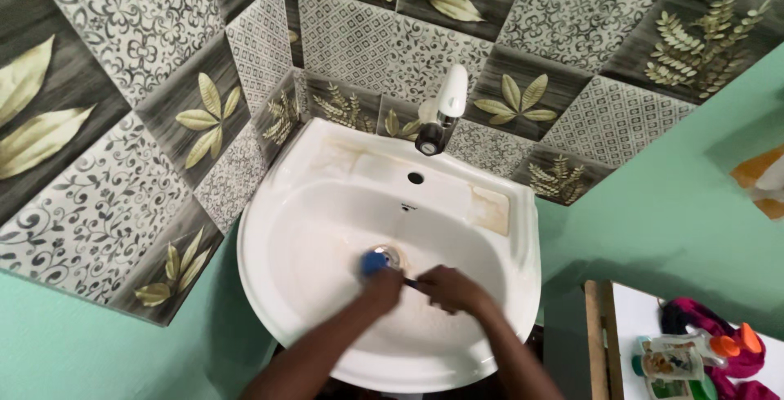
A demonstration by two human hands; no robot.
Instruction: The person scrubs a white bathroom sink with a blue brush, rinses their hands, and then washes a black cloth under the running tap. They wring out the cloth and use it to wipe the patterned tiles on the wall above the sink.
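Here, both hands close on a blue brush (pixel 375 262) at the drain of the white sink (pixel 327 318): left hand (pixel 382 286), right hand (pixel 448 287). Orange-capped bottles (pixel 682 355) lie far right.

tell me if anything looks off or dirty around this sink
Yes: the white sink has brownish stains on its back ledge, one patch right of the tap and a fainter one at the left corner. Nothing looks broken or spilled.

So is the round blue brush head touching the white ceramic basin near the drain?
Touching: the head view shows the round blue brush head pressed against the white ceramic basin beside the metal drain, no gap visible.
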